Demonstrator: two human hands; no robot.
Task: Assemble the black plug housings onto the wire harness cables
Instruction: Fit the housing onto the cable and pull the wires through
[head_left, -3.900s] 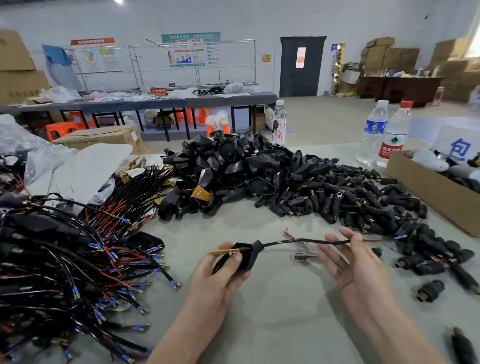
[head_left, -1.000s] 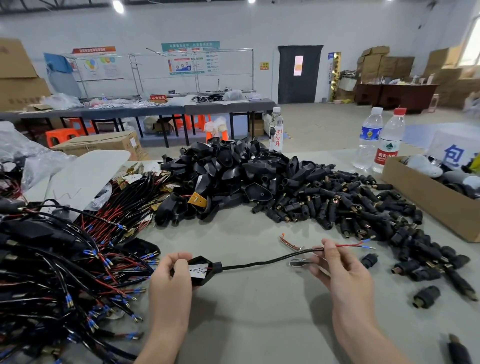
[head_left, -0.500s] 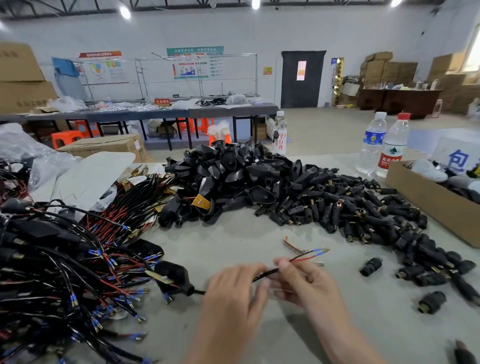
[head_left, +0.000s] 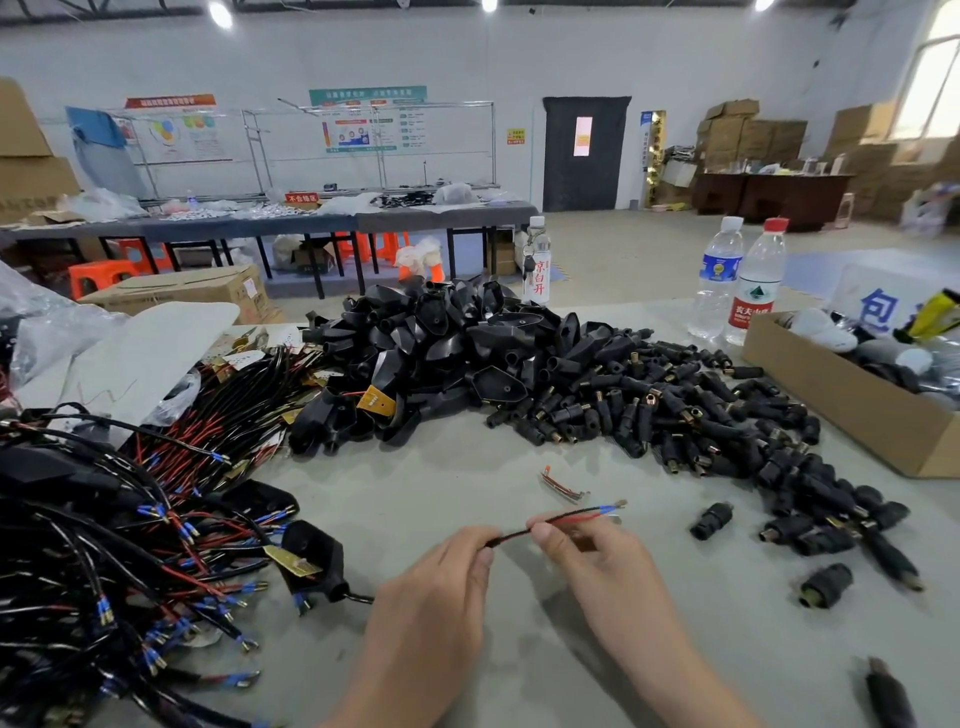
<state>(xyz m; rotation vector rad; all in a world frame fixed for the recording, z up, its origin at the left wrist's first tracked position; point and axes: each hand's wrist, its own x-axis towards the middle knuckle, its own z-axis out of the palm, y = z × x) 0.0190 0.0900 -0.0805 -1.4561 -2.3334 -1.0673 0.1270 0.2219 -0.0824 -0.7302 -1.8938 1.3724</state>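
Your left hand (head_left: 441, 577) and right hand (head_left: 597, 556) both pinch the thin black cable (head_left: 511, 536), fingers curled. Its red and blue-sleeved wire ends (head_left: 597, 512) jut rightward; the glossy black plug housing (head_left: 311, 558) lies left.

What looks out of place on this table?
A small bent wire scrap lies alone on the table, just beyond the cable pinched by the left hand and right hand. A few black plugs sit apart from their pile. Nothing looks broken.
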